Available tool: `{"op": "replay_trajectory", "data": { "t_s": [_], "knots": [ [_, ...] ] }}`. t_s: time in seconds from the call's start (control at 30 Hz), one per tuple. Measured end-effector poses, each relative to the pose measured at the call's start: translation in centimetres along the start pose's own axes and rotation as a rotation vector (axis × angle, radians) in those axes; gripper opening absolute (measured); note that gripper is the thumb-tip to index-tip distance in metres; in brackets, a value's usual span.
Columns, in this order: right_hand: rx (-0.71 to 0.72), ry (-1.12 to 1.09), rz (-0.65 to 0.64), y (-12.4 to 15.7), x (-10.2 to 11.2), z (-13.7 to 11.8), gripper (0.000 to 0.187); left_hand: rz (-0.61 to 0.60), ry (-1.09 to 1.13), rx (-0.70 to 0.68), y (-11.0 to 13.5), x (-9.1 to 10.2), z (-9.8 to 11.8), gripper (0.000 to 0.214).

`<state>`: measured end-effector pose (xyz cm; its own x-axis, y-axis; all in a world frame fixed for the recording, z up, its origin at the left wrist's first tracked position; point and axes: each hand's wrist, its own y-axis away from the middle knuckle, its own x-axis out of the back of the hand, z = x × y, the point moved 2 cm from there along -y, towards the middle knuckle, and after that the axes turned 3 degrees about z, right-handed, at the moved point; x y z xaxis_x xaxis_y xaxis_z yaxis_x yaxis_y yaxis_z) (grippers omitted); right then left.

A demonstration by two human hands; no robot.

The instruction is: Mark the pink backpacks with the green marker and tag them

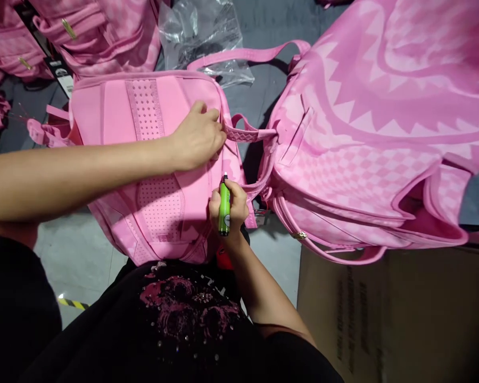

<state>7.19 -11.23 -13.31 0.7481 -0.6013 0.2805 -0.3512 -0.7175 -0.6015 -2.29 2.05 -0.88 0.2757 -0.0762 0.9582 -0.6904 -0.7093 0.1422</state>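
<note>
A pink backpack (115, 111) lies with its padded, perforated back panel facing up, close in front of my body. My left hand (201, 135) reaches across it, its fingers curled on the strap (247, 134) at the bag's right edge. Below it, my right hand (233, 210) is closed around a green marker pen (224, 207), whose white tip points away from me. The pen's tip stands over the backpack's right side; I cannot tell whether it touches. The left fingertips are partly hidden behind the hand.
A larger pink backpack (343, 133) with a jagged-tooth print and checks lies at the right. Several pink bags (107, 32) with tags fill the upper left. A clear plastic bag (201, 26) rests on the grey cloth behind. A cardboard box (383, 314) stands at lower right.
</note>
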Motion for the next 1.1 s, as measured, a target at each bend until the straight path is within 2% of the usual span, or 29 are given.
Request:
{"op": "replay_trajectory", "data": {
  "t_s": [0.07,0.1,0.2,0.33,0.4,0.47,0.53,0.6,0.67,0.87,1.0,1.07,1.1],
  "knots": [
    [-0.011,-0.001,-0.083,-0.7,0.3,0.0,0.030,-0.049,0.023,-0.119,0.2,0.1,-1.0,0.019],
    [0.015,0.006,-0.128,-1.2,0.4,0.0,0.030,-0.025,0.022,-0.160,0.6,0.2,-1.5,0.022],
    [0.220,0.118,-0.213,-3.1,0.8,-0.1,0.031,0.140,-0.051,-0.217,2.7,0.0,-2.2,0.026],
    [0.574,0.279,-0.262,-5.9,1.4,-0.8,0.024,0.381,-0.072,-0.190,5.7,-1.8,-2.1,0.016],
    [0.616,0.272,-0.216,-7.6,1.9,-1.5,0.022,0.538,-0.049,-0.190,6.5,-2.8,-2.0,0.017],
    [0.601,0.239,-0.171,-9.5,2.3,-2.0,0.021,0.620,-0.020,-0.215,6.8,-3.5,-2.0,0.015],
    [0.698,0.212,-0.259,-11.1,1.9,-2.2,0.019,0.648,0.017,-0.233,6.7,-3.9,-2.2,0.014],
    [0.870,0.240,-0.455,-12.0,0.9,-2.1,0.025,0.686,0.052,-0.241,6.6,-3.9,-2.4,0.015],
    [0.979,0.332,-0.624,-12.4,-0.3,-1.7,0.027,0.716,0.083,-0.250,6.6,-4.1,-2.5,0.014],
    [1.084,0.527,-0.924,-12.7,-2.4,-1.9,0.023,0.724,0.187,-0.308,6.5,-4.8,-3.0,0.021],
    [1.201,0.556,-0.995,-13.0,-2.5,-2.3,0.027,0.656,0.208,-0.358,6.1,-5.2,-4.1,0.037],
    [1.248,0.571,-0.972,-13.2,-2.4,-2.2,0.030,0.666,0.231,-0.235,5.7,-5.3,-5.6,0.052],
    [1.261,0.574,-0.957,-13.2,-2.4,-2.1,0.031,0.708,0.240,-0.103,5.5,-5.3,-6.6,0.062]
  ]
}}
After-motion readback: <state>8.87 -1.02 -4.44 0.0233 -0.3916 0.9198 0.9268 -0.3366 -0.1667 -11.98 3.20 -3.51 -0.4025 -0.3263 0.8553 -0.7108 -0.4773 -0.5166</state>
